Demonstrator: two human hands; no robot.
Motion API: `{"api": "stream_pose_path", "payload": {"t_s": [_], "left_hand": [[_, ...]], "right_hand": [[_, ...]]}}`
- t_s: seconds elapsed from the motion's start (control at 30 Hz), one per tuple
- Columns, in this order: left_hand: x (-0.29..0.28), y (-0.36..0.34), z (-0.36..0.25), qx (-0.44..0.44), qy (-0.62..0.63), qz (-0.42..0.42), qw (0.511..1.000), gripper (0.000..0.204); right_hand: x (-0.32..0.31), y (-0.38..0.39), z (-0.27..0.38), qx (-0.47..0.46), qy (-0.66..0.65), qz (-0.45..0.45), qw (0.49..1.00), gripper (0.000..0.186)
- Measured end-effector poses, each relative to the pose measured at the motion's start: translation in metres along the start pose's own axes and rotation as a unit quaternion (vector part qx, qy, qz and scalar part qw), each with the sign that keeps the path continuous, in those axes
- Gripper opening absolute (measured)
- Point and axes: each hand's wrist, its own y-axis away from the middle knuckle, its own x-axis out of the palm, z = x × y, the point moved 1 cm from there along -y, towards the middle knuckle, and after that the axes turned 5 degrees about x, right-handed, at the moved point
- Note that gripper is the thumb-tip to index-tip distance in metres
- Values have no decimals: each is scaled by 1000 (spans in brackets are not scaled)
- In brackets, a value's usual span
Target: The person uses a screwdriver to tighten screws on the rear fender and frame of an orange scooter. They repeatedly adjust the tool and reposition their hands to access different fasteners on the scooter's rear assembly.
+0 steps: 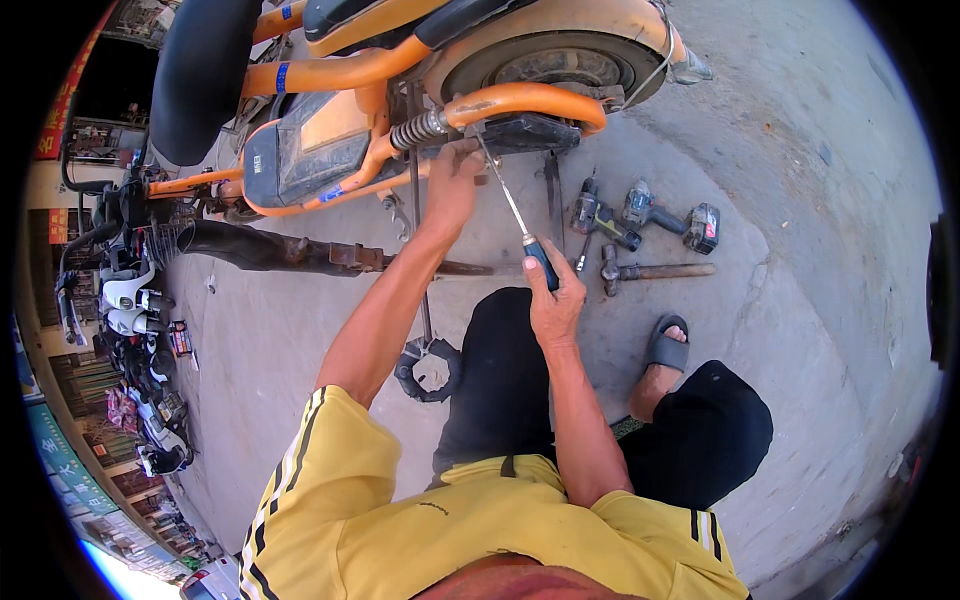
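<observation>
An orange electric scooter (345, 72) fills the upper part of the view, its rear wheel (565, 70) at the top. My right hand (557, 305) is closed round the dark blue handle of a screwdriver (512, 200). The long shaft points up and left, its tip at the scooter's underside beside the orange tube and the shock absorber spring (419, 130). My left hand (455, 185) reaches up under that spring, close to the screwdriver's tip. Its fingers are bent against the scooter's parts, and what they hold, if anything, is hidden.
Right of the screwdriver, a cordless drill (603, 215), a cordless impact driver (650, 208), a battery pack (703, 228) and a hammer (655, 272) lie on the concrete. A metal stand with a black ring (428, 372) is by my knee. Parked scooters (135, 300) line the left.
</observation>
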Motion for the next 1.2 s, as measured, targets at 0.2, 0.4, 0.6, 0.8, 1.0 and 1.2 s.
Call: {"api": "stream_pose_path", "payload": {"t_s": [0.2, 0.4, 0.6, 0.8, 1.0, 1.2], "left_hand": [[11, -29, 27, 53, 137, -4, 989, 62], [34, -37, 30, 11, 234, 4, 972, 63], [33, -48, 36, -34, 231, -25, 972, 47], [31, -64, 38, -132, 296, -70, 943, 28], [30, -64, 33, -98, 241, -75, 963, 29], [36, -54, 28, -34, 174, -66, 982, 42]], "right_hand": [[5, 36, -17, 19, -10, -103, 994, 37], [13, 37, -25, -5, 1, -135, 991, 36], [31, 37, -27, 24, -3, -149, 989, 36], [34, 39, -31, 63, -38, -143, 987, 38], [43, 32, -22, 4, -15, -176, 984, 38], [49, 33, -27, 48, -55, -141, 987, 38]]}}
